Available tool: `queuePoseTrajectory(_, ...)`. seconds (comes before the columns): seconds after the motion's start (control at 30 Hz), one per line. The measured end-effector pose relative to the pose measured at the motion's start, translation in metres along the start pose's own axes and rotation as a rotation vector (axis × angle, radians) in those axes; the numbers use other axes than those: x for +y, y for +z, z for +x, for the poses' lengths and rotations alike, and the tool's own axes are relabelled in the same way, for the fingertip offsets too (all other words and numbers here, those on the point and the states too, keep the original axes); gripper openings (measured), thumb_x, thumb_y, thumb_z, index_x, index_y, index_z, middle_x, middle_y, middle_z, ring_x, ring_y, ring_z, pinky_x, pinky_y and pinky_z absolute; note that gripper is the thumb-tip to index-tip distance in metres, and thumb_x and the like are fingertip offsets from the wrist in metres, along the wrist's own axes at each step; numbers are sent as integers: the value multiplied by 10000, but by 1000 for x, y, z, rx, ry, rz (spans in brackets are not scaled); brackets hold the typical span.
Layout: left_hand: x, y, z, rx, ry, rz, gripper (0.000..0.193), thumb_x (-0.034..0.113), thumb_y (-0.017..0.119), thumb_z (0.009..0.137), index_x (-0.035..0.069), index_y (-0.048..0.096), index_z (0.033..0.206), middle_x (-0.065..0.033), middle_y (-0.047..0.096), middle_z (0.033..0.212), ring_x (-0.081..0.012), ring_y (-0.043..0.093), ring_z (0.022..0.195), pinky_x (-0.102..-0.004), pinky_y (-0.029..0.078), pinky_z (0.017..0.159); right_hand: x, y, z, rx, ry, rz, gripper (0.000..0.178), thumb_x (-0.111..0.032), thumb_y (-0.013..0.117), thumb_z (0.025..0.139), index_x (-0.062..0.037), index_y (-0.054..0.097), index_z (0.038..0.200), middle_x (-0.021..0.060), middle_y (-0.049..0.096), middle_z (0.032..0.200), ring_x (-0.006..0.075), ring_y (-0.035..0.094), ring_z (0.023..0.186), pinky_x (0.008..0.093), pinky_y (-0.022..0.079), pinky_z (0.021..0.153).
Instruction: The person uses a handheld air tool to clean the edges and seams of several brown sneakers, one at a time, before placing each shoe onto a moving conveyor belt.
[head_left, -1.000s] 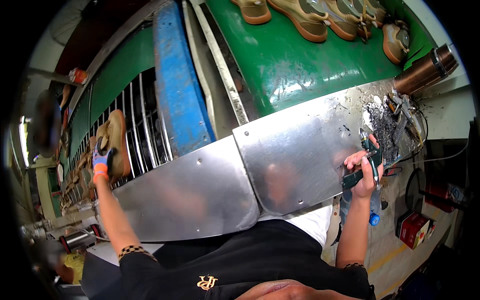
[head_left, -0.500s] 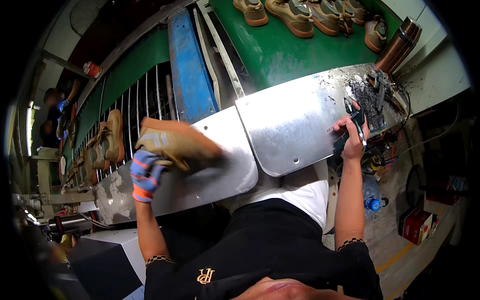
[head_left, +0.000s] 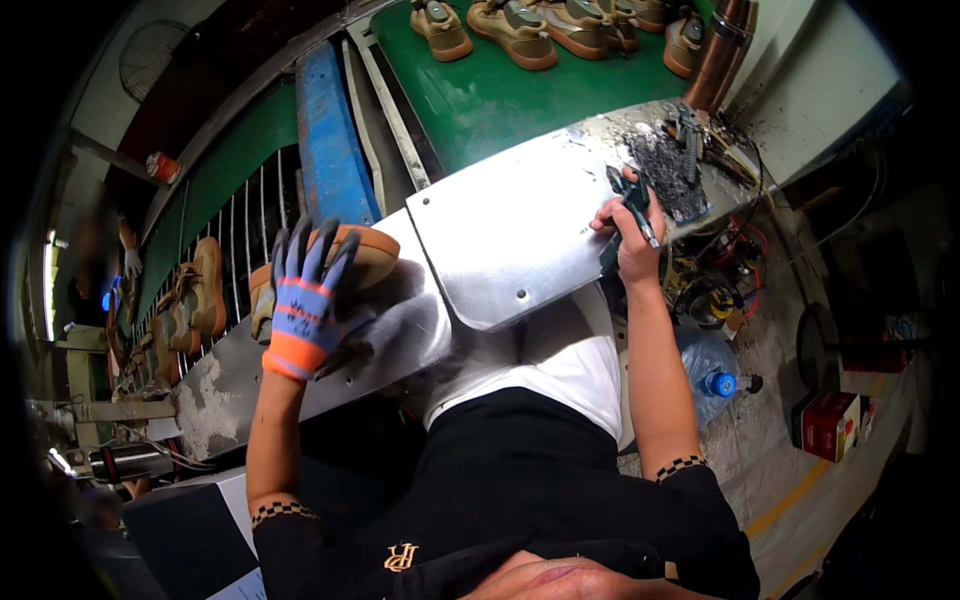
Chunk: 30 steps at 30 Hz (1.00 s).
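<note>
My left hand [head_left: 308, 295], in a blue-grey and orange work glove, lies over a tan shoe [head_left: 375, 250] with its fingers stretched apart. The shoe is tipped so that its gum-brown sole shows; the glove hides much of its upper. It is at the left part of the metal worktop [head_left: 410, 325], by the metal bars. Bare, my right hand [head_left: 636, 240] is closed round a dark hand tool [head_left: 628, 205] with a silver tip, over the worktop's right part. The tool's exact kind is hard to make out.
Several tan shoes stand on the far green belt [head_left: 470, 110]; more line the bars [head_left: 262, 205] at left. A copper-coloured flask [head_left: 722, 55] is beyond black scraps [head_left: 665, 175]. Cables [head_left: 715, 285] and a plastic bottle [head_left: 712, 375] sit at lower right.
The shoe has turned sole outward and come down toward the worktop. My left fingers have spread over it. The view has shifted; my right hand still holds the dark tool.
</note>
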<state>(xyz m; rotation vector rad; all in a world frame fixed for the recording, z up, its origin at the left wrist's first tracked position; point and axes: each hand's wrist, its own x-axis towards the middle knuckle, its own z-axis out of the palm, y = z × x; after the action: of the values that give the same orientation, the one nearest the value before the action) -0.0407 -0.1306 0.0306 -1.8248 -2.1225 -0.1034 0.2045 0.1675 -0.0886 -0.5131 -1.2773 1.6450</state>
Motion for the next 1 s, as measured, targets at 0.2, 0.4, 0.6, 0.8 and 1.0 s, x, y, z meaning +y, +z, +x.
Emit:
queuePoseTrajectory(0.2,-13,39,39,-329,-55,27,725,338,808,661,73,535,1277,-133,571,1207,-307,536,1125,-396,417,969,0,-2,1,-26,27,15,492,-80,543,880,61,405,1330,85,585,744,166,595,661,284,506,638)
queuePoseTrajectory(0.4,-28,-36,-6,498,-193,-450,704,140,883,649,6,546,1252,-147,621,1170,-264,630,1032,-373,521,908,-2,-5,-1,54,52,-82,428,-50,554,834,5,511,1257,65,599,753,158,603,661,296,499,668)
queuePoseTrajectory(0.6,-43,-30,-23,825,-306,-653,582,189,718,777,-27,539,1288,-135,602,1227,-216,592,1086,-331,459,957,-20,-26,3,406,86,-78,419,-73,568,851,-83,494,1263,39,547,731,145,559,595,279,453,497)
queuePoseTrajectory(0.8,-19,-23,22,628,-283,-1048,669,154,655,699,-56,507,1317,-148,587,1261,-216,569,1130,-327,432,979,-50,0,-48,109,312,13,467,-87,525,913,20,424,1356,48,517,694,132,508,563,271,451,495)
queuePoseTrajectory(1.0,-25,-26,53,558,-234,-1035,665,143,675,702,-47,508,1317,-146,589,1263,-215,572,1129,-323,432,982,-79,96,-74,-439,193,-48,613,-137,601,816,116,408,1340,110,555,703,160,545,589,285,477,567)
